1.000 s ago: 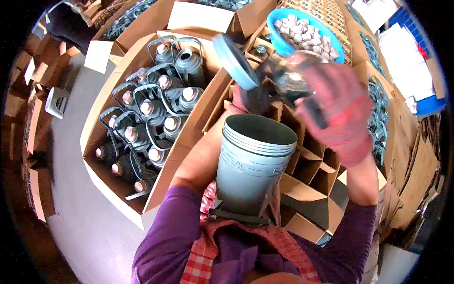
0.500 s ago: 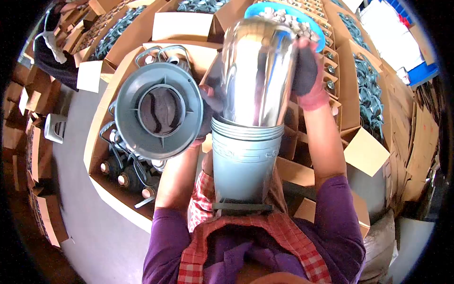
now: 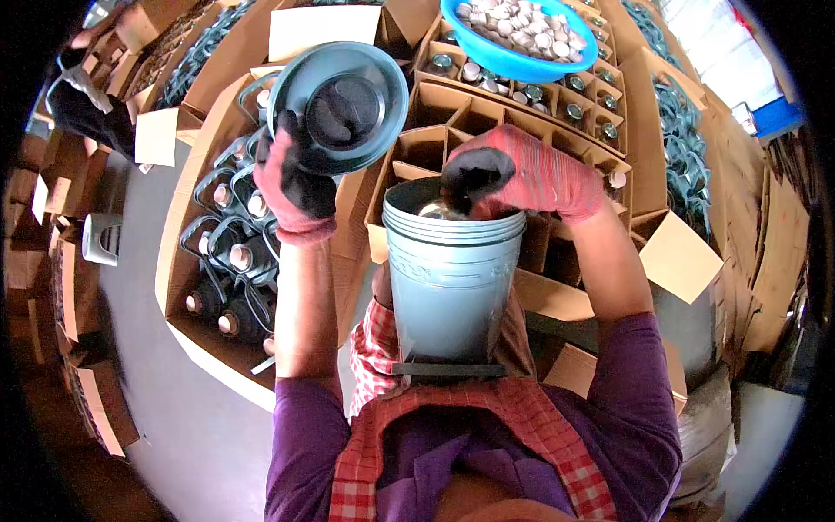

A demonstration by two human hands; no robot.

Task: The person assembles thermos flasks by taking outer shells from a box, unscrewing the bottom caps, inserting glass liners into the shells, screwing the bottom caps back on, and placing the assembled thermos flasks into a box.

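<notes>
Left hand (image 3: 298, 184) grips a collar (image 3: 388, 97); the container (image 3: 450, 287) stands under the curled right hand (image 3: 513, 174), whose hold is unclear.

The raised lettering (image 3: 426, 268) on the grey-blue casing (image 3: 448, 309) is too faint to read.

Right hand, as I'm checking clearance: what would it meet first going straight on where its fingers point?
Probably the shiny piece inside the bluish container; the right hand may already touch it; depth is unclear.

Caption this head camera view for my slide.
Left hand holding a round lid-like part, right hand at the mouth of a blue-grey casing.
</notes>
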